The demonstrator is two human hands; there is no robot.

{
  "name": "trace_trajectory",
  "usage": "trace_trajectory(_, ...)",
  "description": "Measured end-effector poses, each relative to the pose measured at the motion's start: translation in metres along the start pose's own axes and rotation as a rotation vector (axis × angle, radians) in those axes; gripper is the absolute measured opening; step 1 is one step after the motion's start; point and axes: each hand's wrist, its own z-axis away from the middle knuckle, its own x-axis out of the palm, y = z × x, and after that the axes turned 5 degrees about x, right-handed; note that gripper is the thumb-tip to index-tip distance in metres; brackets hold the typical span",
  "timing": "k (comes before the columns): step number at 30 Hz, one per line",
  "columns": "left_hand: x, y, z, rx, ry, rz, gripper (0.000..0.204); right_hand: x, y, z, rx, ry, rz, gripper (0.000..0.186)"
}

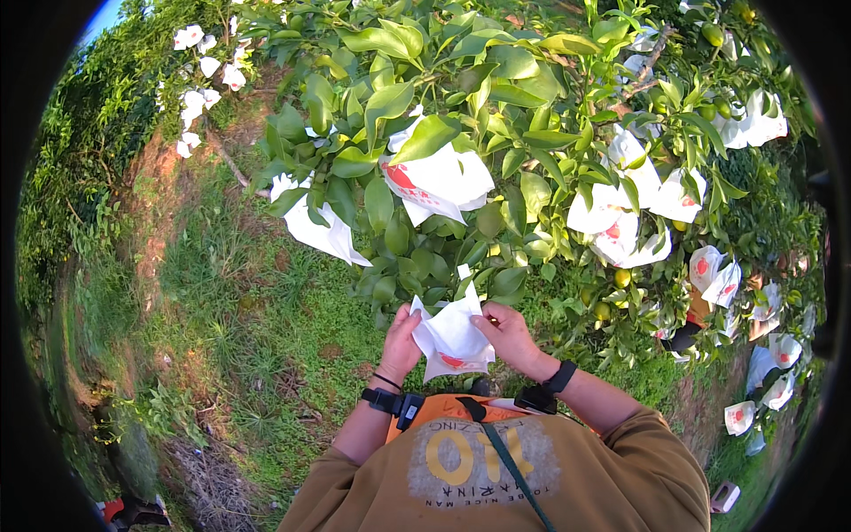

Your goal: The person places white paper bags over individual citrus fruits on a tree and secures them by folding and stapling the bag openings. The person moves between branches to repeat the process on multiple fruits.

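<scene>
Pinching a white bag (452,335)

We are holding it near low leaves (510,282), at six o'clock from a hanging printed bag (450,182). The grip of our left hand (402,346) is pinching its ten-o'clock edge, that of our right hand (512,337) its two-o'clock edge, both closed.

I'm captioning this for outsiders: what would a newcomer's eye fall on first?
Probably the white bag at lower centre, held by the left hand and right hand below green leaves. Next, the red-marked bag hanging above it, with more white bags clustered to the right. A yellow fruit hangs below that cluster.
</scene>
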Motion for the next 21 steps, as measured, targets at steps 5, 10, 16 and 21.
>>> trace_trajectory(5, 0.006, 0.001, 0.006, 0.022, 0.113, 0.001, 0.015, 0.001, 0.018, 0.011, 0.036, 0.094, -0.21, 0.023)
trace_trajectory(10, 0.01, 0.002, 0.005, -0.092, -0.053, -0.216, 0.031, -0.002, 0.027, 0.018, 0.011, 0.161, -0.29, 0.022)
trace_trajectory(16, 0.013, 0.004, -0.004, -0.212, -0.04, -0.616, 0.033, 0.002, 0.019, 0.018, 0.124, 0.053, -0.509, 0.017)
trace_trajectory(21, 0.016, -0.015, 0.008, -0.046, 0.085, -0.419, 0.033, 0.009, 0.01, 0.014, 0.168, -0.025, -0.322, 0.025)
